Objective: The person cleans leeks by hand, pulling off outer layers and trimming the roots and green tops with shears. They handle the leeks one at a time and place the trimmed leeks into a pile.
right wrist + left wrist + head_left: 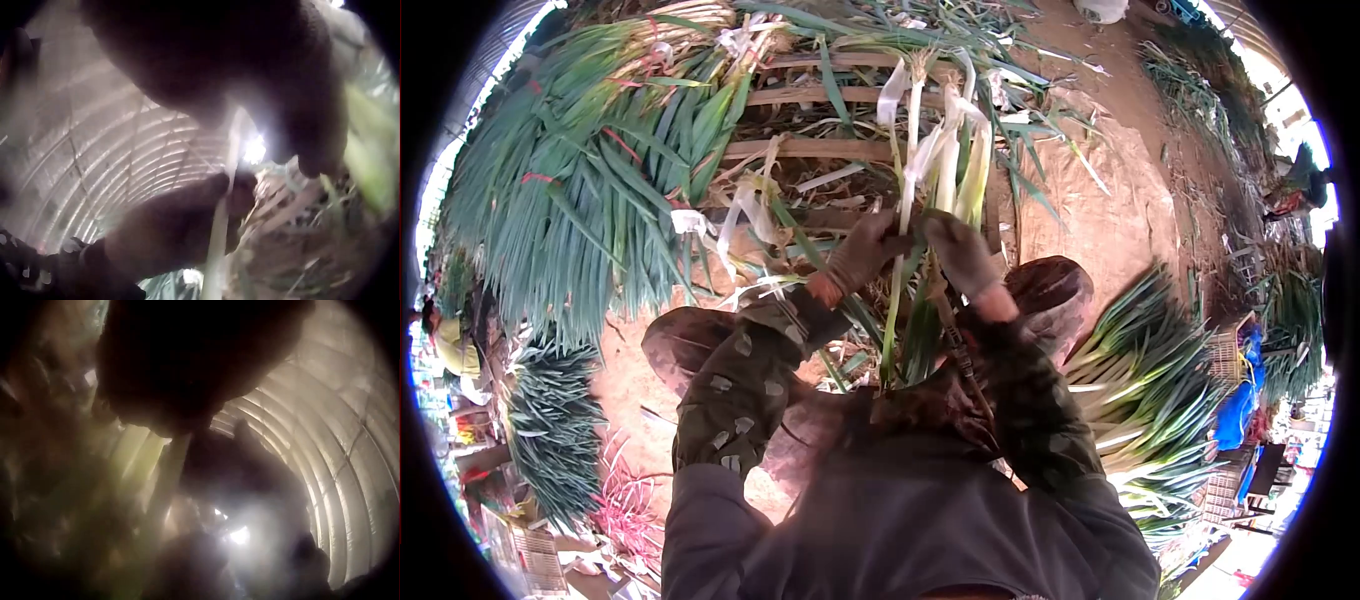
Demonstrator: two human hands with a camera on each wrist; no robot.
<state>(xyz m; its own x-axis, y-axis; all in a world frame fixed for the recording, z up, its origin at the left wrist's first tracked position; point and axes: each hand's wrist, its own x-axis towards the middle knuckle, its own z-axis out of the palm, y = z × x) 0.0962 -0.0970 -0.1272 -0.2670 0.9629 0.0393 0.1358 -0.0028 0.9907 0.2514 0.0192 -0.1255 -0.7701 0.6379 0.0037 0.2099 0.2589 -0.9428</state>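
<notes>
My gloved left hand (865, 250) pinches a long green onion (913, 140), its root end pointing away from me and its leaves toward my lap. In the right wrist view, the left hand's (169, 231) thumb and fingers close round the pale stalk (217, 250). Beside it, my gloved right hand (962, 255) has curled fingers at the same stalk, its thumb side touching the upper part. More onions (975, 175) with loose white peel stand just beyond the right hand. Dark, blurred shapes of both hands fill much of the left wrist view.
A big heap of green onions (550, 220) lies at the left, another pile (1140, 390) at the right. Wooden slats (820, 149) and leaf scraps lie beyond my hands. Brown sheeting (1100, 200) covers ground at the right. My bent knees flank my hands.
</notes>
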